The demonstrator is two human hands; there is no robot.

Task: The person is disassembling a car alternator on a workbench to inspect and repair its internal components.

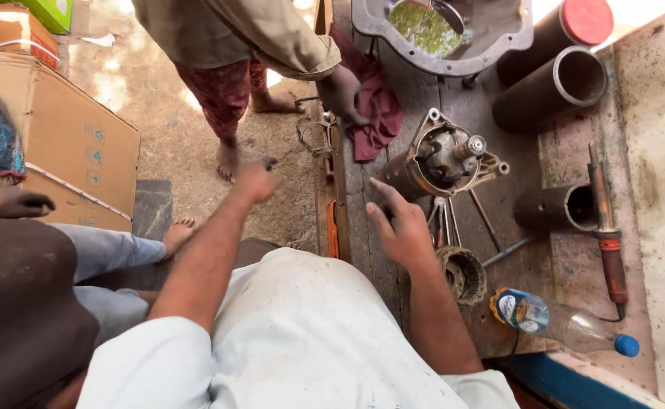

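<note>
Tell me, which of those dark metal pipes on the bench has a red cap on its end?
The topmost pipe, at the far edge of the bench. Its end is closed by a round red cap. The pipe below it and the short pipe nearer the person show open, hollow ends.

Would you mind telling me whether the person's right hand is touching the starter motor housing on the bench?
Apart. The head view shows the right hand with fingers spread, and a strip of bare bench between its fingertips and the starter motor housing.
</note>
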